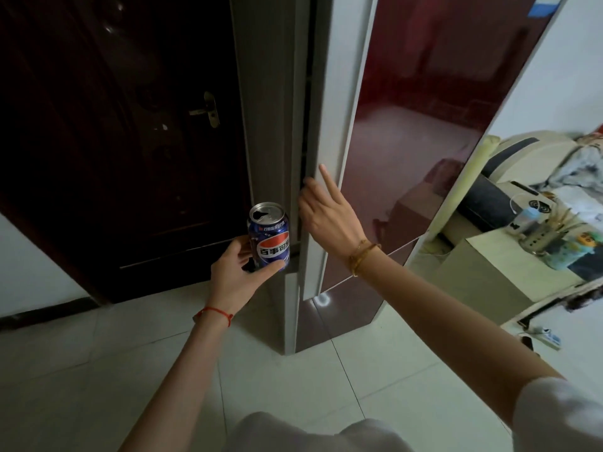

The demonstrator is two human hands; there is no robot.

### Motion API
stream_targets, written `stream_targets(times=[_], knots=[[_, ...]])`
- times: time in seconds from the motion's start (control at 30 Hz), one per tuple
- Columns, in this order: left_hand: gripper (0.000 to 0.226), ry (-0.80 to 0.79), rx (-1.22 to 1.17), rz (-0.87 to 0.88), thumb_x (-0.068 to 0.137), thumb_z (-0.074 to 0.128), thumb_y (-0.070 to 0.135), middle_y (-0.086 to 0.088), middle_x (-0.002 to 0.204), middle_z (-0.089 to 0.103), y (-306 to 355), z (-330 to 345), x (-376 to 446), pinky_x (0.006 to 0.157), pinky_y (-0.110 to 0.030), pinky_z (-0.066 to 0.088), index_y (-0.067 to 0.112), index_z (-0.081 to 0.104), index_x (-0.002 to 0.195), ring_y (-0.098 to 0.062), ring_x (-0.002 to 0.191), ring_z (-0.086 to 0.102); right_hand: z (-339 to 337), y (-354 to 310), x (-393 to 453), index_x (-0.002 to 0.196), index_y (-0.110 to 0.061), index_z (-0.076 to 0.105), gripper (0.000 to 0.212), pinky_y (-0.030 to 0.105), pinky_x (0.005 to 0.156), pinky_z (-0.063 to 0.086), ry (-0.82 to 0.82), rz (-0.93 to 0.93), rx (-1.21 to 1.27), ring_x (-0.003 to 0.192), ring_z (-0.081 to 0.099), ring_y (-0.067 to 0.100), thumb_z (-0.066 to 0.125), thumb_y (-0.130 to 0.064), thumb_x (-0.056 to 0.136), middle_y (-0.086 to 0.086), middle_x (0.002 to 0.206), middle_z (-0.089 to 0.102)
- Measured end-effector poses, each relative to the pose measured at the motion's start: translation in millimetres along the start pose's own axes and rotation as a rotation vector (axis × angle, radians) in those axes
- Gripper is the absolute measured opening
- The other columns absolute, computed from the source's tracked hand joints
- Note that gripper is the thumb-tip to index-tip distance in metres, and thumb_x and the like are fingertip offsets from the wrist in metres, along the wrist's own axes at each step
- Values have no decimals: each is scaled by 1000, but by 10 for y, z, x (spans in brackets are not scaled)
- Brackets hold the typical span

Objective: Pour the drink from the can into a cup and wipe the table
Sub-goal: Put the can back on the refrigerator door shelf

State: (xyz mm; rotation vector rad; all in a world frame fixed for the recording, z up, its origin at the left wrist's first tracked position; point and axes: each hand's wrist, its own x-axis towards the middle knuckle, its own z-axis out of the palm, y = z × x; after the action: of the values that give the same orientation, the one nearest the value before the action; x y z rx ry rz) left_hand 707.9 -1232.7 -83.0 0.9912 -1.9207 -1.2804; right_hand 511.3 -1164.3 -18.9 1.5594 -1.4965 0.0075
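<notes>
My left hand (pixel 236 267) holds a blue drink can (pixel 269 236) upright, thumb and fingers curled round its lower half. The can's top is open. My right hand (pixel 324 212) rests on the edge of a tall fridge door (pixel 401 132) with a dark red glossy front. Its forefinger points up along the white edge, and the other fingers reach into the gap beside the door. No cup or cloth is in view.
A dark wooden door with a brass handle (pixel 208 109) stands to the left. A low pale table (pixel 509 265) at the right carries bottles and a holder of sticks. A sofa (pixel 528 164) lies behind it. Pale floor tiles (pixel 98 370) spread below.
</notes>
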Motion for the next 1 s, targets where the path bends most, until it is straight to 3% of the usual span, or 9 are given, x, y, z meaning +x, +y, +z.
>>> stream_targets(times=[0.23, 0.33, 0.5, 0.7, 1.0], knots=[[69, -80, 8, 58, 66, 87, 32, 2, 127, 63, 302, 255, -377, 100, -35, 50, 21, 55, 127, -14, 115, 60, -334, 238, -729, 101, -6, 67, 13, 53, 118, 24, 85, -9, 72, 123, 54, 29, 60, -4, 90, 11, 109, 70], [67, -114, 10, 66, 66, 87, 33, 5, 124, 63, 434, 425, -565, 99, -38, 51, 25, 55, 124, -14, 114, 60, -497, 313, -1088, 117, -5, 65, 27, 51, 118, 26, 115, 23, 77, 128, 51, 28, 62, -5, 91, 12, 123, 66], [70, -176, -15, 90, 66, 88, 27, 3, 124, 62, 607, 705, -887, 94, -27, 50, 19, 55, 128, -12, 111, 60, -851, 357, -1622, 145, -8, 41, 51, 47, 121, 15, 114, 247, 99, 145, 24, 24, 55, -7, 95, 10, 153, 33], [68, -266, -30, 140, 65, 87, 29, 14, 111, 62, 855, 1011, -1200, 84, -14, 46, 26, 55, 125, 11, 99, 56, -1164, 418, -2102, 148, -3, 26, 60, 48, 119, 25, 71, 519, 117, 147, 18, 30, 54, -12, 96, 16, 156, 22], [64, -415, -62, 246, 64, 88, 32, 10, 112, 68, 1201, 1511, -1344, 93, -30, 55, 27, 59, 120, -3, 103, 65, -1511, 654, -2684, 148, 1, 20, 62, 50, 115, 31, 72, 737, 93, 146, 24, 34, 53, -4, 95, 19, 156, 21]])
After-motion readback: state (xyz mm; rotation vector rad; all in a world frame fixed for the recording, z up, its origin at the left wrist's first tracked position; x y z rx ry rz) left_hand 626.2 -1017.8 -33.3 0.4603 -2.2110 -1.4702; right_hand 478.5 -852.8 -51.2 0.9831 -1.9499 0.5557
